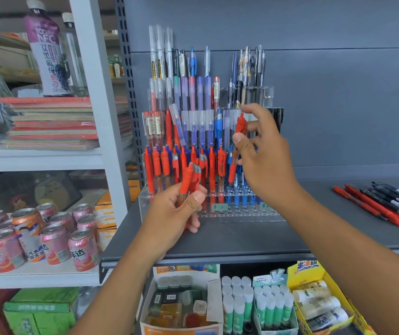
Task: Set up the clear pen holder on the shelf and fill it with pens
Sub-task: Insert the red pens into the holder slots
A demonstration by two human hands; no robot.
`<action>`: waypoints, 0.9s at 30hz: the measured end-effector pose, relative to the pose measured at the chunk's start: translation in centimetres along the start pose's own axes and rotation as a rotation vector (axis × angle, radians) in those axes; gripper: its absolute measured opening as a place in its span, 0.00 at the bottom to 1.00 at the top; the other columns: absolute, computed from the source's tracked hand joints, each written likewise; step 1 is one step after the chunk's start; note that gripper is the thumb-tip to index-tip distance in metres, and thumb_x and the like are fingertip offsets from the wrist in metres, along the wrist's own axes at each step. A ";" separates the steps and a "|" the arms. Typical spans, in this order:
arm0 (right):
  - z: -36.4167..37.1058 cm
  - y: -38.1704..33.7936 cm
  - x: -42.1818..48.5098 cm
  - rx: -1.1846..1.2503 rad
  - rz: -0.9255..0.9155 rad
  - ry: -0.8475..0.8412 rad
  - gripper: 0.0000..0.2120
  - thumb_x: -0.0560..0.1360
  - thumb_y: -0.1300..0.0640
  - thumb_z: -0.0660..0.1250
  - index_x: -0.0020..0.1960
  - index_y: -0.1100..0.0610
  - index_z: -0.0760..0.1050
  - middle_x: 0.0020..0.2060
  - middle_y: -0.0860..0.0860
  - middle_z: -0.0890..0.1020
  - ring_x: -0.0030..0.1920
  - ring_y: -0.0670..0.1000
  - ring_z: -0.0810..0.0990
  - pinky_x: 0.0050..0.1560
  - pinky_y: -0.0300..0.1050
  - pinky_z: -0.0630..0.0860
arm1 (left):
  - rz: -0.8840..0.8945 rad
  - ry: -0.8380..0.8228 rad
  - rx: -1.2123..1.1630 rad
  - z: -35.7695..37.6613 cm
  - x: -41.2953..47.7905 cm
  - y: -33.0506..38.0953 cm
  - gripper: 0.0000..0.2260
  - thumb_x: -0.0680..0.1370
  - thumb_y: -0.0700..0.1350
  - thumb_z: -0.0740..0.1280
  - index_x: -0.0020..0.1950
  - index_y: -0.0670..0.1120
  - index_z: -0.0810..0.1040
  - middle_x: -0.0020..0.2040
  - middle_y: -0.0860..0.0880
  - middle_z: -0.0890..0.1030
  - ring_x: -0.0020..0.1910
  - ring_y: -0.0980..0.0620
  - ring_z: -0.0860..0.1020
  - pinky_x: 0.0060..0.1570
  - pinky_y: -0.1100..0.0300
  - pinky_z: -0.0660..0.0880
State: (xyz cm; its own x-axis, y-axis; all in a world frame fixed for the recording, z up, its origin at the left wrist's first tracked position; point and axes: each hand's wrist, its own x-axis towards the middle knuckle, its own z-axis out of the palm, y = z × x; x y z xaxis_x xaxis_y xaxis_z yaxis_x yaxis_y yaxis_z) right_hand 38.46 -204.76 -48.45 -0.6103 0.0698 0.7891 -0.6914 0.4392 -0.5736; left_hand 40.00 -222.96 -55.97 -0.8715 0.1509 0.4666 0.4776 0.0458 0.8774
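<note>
While our left hand [179,213] grips a bundle of red pens [190,180], our right hand [263,160] pinches one red pen [238,141] above the clear pen holder [217,209], which stands on the grey shelf [242,240].

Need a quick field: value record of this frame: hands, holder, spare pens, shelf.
left hand: grips a small bunch of red pens in front of the holder
right hand: pinches one red pen, upright, over the holder's right half
clear pen holder: tiered, stands on the shelf, back tiers full, front holes mostly empty
front-left row: red pens; blue pens to their right
loose pens: red and black, lying flat at right
grey shelf: carries holder and loose pens
</note>
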 end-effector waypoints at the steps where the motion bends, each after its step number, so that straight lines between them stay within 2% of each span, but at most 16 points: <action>1: 0.1 0.1 -0.1 -0.007 -0.001 -0.007 0.20 0.81 0.61 0.62 0.69 0.43 0.66 0.46 0.44 0.74 0.40 0.57 0.78 0.40 0.56 0.79 | 0.000 -0.001 -0.006 0.0 0.0 0.0 0.12 0.73 0.53 0.67 0.50 0.48 0.81 0.32 0.44 0.78 0.28 0.48 0.76 0.31 0.59 0.77; 6: 0.4 0.4 -0.3 -0.041 0.006 -0.040 0.20 0.81 0.59 0.63 0.70 0.44 0.67 0.46 0.44 0.73 0.43 0.53 0.78 0.48 0.55 0.80 | 0.001 -0.008 -0.042 -0.1 0.3 -0.6 0.08 0.77 0.47 0.66 0.54 0.46 0.80 0.34 0.47 0.77 0.30 0.47 0.76 0.32 0.54 0.77; 9: 0.5 0.9 -0.4 -0.083 0.010 -0.036 0.17 0.80 0.60 0.64 0.67 0.48 0.72 0.46 0.46 0.75 0.45 0.49 0.77 0.52 0.50 0.79 | 0.017 -0.023 -0.026 -0.2 0.4 -0.8 0.07 0.81 0.39 0.63 0.56 0.45 0.79 0.34 0.48 0.77 0.30 0.48 0.76 0.33 0.54 0.76; 12: 0.8 1.5 -0.6 -0.103 0.036 -0.034 0.13 0.79 0.62 0.66 0.63 0.51 0.76 0.44 0.45 0.76 0.38 0.42 0.76 0.42 0.39 0.77 | 0.027 -0.029 -0.020 -0.2 0.3 -0.9 0.08 0.81 0.37 0.62 0.56 0.45 0.79 0.33 0.48 0.77 0.29 0.49 0.76 0.32 0.56 0.76; 14: 1.0 1.8 -0.8 -0.111 0.055 -0.044 0.13 0.79 0.62 0.66 0.61 0.52 0.77 0.43 0.46 0.76 0.33 0.42 0.74 0.36 0.33 0.72 | 0.029 -0.026 -0.016 -0.2 0.4 -0.9 0.08 0.82 0.37 0.61 0.56 0.45 0.78 0.33 0.47 0.77 0.29 0.49 0.75 0.32 0.56 0.75; 19: 0.8 2.1 -1.3 -0.185 0.063 -0.065 0.13 0.79 0.60 0.66 0.62 0.50 0.76 0.46 0.45 0.75 0.38 0.46 0.75 0.43 0.40 0.73 | 0.030 -0.041 -0.048 0.0 0.4 -0.6 0.08 0.81 0.37 0.62 0.59 0.46 0.75 0.36 0.47 0.80 0.31 0.46 0.76 0.31 0.53 0.76; 22: 0.8 1.7 -1.5 -0.238 0.038 -0.060 0.13 0.79 0.60 0.65 0.62 0.50 0.75 0.47 0.44 0.74 0.39 0.44 0.74 0.45 0.43 0.74 | 0.037 -0.039 -0.056 0.0 0.5 -0.6 0.06 0.81 0.37 0.62 0.56 0.47 0.71 0.39 0.46 0.81 0.31 0.44 0.76 0.31 0.53 0.76; 25: 0.9 0.6 -2.3 -0.333 -0.038 -0.055 0.15 0.80 0.60 0.62 0.64 0.49 0.73 0.50 0.43 0.72 0.37 0.41 0.72 0.45 0.40 0.73 | 0.045 -0.037 -0.060 0.0 0.5 -0.6 0.04 0.81 0.39 0.62 0.53 0.47 0.69 0.40 0.46 0.82 0.30 0.44 0.76 0.31 0.52 0.76; 27: 1.2 -0.5 -3.2 -0.326 -0.082 -0.088 0.13 0.80 0.57 0.61 0.63 0.49 0.74 0.47 0.41 0.72 0.37 0.39 0.72 0.43 0.36 0.70 | 0.039 -0.023 -0.076 0.1 0.4 -0.5 0.03 0.81 0.41 0.61 0.54 0.47 0.70 0.40 0.45 0.82 0.30 0.44 0.76 0.31 0.51 0.76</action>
State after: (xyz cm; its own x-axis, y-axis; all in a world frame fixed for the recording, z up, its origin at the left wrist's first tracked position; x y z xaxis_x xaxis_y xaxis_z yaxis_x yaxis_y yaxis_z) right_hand 40.26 -206.29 -51.00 -0.5987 -0.0494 0.7995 -0.5886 0.7042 -0.3972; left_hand 39.39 -222.79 -56.22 -0.8489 0.1743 0.4989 0.5010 -0.0353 0.8647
